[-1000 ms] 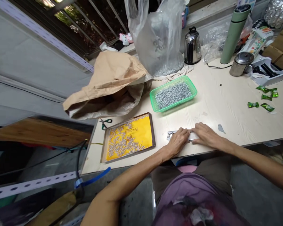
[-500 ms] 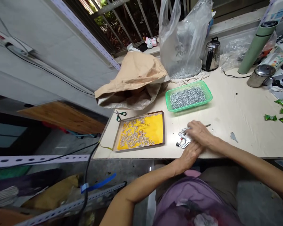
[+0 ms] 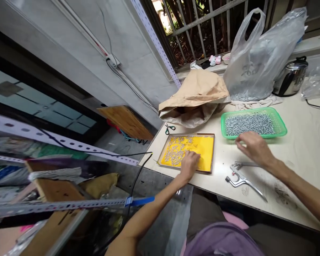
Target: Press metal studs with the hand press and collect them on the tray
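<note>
A pale, wood-grained worktop (image 3: 306, 142) fills the right half of the view, its near edge running slantwise. Behind it are a grey wall (image 3: 149, 74) and a barred window (image 3: 202, 20). At the back of the worktop sit a crumpled brown paper bag (image 3: 197, 87), a translucent plastic bag (image 3: 256, 71) and a shiny kettle (image 3: 293, 76). Green-handled scissors (image 3: 170, 129) lie near the worktop's left edge.

Small silver pins (image 3: 173, 156), short and rod-shaped, are scattered in a shallow tray (image 3: 206, 147) with a bright yellow bottom, mostly on its left side. Many more fill a green basket (image 3: 280, 128) to the right. The loose pins in the tray point every which way.

A silver hand tool (image 3: 244, 181) with a C-shaped head lies flat on the worktop, right of the tray and in front of the basket. Its head faces left; one slim handle slants toward the near edge, the other runs rightward beneath the right arm.

The left hand (image 3: 190, 165) reaches into the tray, fingers bent down by the pins; whether its grip has caught one cannot be told. The right hand (image 3: 256, 149) hovers by the basket's near rim, grip released, fingers loosely curved.
</note>
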A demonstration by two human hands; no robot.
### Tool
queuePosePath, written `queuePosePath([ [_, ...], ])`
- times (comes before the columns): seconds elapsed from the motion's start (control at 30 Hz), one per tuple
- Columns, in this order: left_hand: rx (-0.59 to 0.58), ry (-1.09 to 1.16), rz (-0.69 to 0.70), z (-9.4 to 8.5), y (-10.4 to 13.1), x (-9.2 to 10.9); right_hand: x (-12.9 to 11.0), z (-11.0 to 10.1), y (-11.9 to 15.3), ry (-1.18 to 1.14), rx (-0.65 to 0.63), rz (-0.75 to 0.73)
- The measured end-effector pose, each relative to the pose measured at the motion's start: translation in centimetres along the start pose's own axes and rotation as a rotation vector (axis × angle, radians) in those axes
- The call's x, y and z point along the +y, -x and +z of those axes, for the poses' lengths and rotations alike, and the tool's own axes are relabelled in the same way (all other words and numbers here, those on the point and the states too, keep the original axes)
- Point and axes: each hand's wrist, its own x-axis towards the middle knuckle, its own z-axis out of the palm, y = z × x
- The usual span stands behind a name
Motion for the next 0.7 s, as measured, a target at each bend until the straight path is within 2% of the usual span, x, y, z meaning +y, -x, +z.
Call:
queuePosePath([
  [0.1, -0.164, -0.112, -0.111, -0.5, -2.0, -3.5, 2.2, -2.0, -2.1, 0.166, 0.073, 0.078],
  [0.2, -0.283, -0.147, -0.089, -0.2, -2.9, -4.8, 2.3, -3.2, -2.1, 0.223, 0.108, 0.104],
  [0.27, -0.303, -0.147, -0.065, -0.2, -3.1, -5.1, 1.4, -3.5, -0.6, 0.184, 0.076, 0.087],
  [0.37, -0.244, -0.059, -0.078, -0.5, -3.1, -4.5, -0.1, -3.2, 3.6, 0.082, -0.018, 0.068],
  [0.43, -0.183, 0.114, -0.119, -0.8, -3.0, -2.8, -0.9, -2.8, 7.0, 0.028, -0.086, 0.104],
  [0.5, -0.185, 0.359, -0.171, -1.1, -2.8, -0.1, -1.6, -2.4, 10.3, -0.012, -0.140, 0.164],
  [0.6, -0.313, 0.665, -0.229, -1.0, -2.4, 5.0, -2.6, -2.2, 14.2, -0.062, -0.197, 0.244],
  [0.7, -0.410, 0.760, -0.251, -0.1, -2.2, 8.9, -3.7, -2.3, 16.2, -0.075, -0.232, 0.299],
])
